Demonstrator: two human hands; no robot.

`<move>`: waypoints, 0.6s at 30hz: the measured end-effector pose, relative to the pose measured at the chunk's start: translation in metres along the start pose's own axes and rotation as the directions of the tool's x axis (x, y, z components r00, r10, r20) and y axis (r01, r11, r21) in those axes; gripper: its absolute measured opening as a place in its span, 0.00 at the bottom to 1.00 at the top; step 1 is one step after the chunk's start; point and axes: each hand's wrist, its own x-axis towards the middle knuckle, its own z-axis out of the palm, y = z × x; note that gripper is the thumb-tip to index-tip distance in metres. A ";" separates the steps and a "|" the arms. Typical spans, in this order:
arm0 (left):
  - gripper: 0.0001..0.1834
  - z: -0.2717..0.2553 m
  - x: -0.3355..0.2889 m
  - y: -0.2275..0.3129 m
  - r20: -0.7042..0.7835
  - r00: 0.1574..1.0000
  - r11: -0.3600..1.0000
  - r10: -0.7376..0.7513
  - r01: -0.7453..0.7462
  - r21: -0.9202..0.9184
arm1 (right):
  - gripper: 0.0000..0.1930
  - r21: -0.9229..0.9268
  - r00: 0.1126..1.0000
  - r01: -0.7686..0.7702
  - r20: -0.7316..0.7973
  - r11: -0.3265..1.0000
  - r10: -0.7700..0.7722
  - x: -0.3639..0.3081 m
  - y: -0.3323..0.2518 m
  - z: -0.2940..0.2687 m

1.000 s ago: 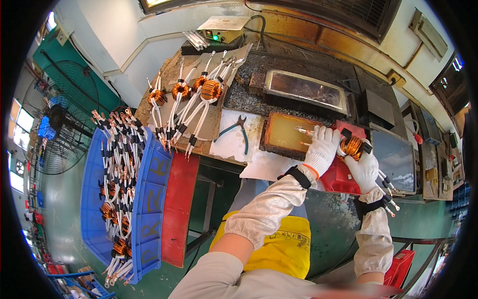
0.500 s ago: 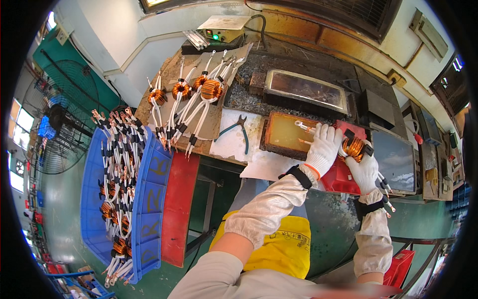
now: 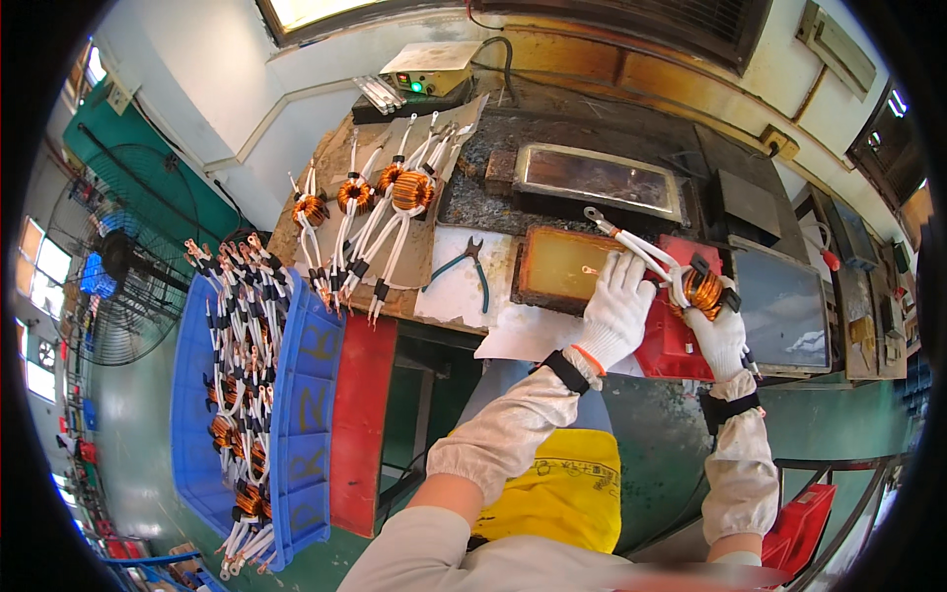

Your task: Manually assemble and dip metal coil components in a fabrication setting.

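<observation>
You hold a copper coil [image 3: 703, 291] above the red box [image 3: 673, 347], near the front edge of the workbench [image 3: 397, 302].
Your right hand [image 3: 719, 337] grips it; your left hand [image 3: 619, 299], over the right end of the yellowish pan [image 3: 549, 290], closes its fingers on a copper-tipped lead [image 3: 590, 269].

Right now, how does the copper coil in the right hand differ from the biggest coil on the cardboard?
The held coil is gripped by the gloved right hand, while the cardboard coil lies untouched on the cardboard. The held coil has white leads stretching left; the cardboard coil has lower leads running toward the near side. Both are copper-coloured windings with white leads.
</observation>
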 end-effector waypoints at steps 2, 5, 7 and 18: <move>0.10 0.008 -0.001 -0.005 0.023 1.000 1.000 0.009 -0.010 0.020 | 0.24 0.010 1.000 -0.006 -0.004 1.000 0.006 -0.001 -0.002 0.000; 0.07 0.003 0.006 -0.007 0.089 0.996 0.998 0.030 -0.026 -0.049 | 0.25 0.037 1.000 0.002 0.000 0.999 -0.002 0.000 0.004 -0.001; 0.07 -0.009 0.012 -0.003 0.057 0.998 0.987 -0.015 0.024 -0.159 | 0.25 0.023 1.000 -0.007 -0.009 1.000 0.008 -0.001 0.005 -0.002; 0.25 -0.057 0.006 -0.021 0.007 1.000 0.984 0.017 -0.015 -0.177 | 0.26 0.019 0.999 -0.019 -0.026 1.000 0.020 0.000 0.001 0.002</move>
